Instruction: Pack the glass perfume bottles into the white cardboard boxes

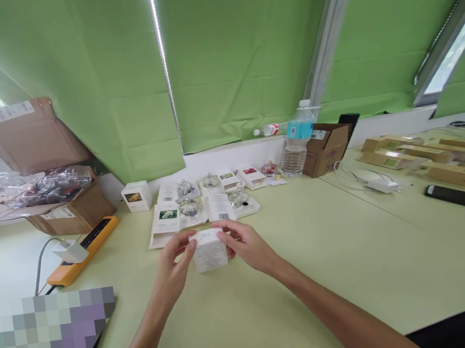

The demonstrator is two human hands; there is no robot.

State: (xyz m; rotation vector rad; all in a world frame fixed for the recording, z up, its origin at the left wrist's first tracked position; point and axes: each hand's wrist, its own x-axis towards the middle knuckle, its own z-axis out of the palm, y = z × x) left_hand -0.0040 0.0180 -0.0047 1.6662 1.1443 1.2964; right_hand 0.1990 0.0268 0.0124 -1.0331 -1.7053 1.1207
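Observation:
A small white printed cardboard box (pixel 211 255) is held just above or on the table between my two hands. My left hand (pixel 176 261) grips its left side, thumb on the near top edge. On the opposite side my right hand (pixel 244 244) has thumb and fingers at the top right corner. The box's top looks closed, with printing on it. Just beyond it lie an opened white carton with a flower picture (pixel 167 217), another with a barcode (pixel 221 207), and glass domed ornaments (pixel 189 207), (pixel 239 197) on white packaging.
An upright white box (pixel 137 197) stands behind left, near an orange power strip (pixel 90 249) and an open brown carton (pixel 72 209). Behind right are a large water bottle (pixel 297 151) and a brown box (pixel 327 150). A white charger (pixel 383 185) lies farther right.

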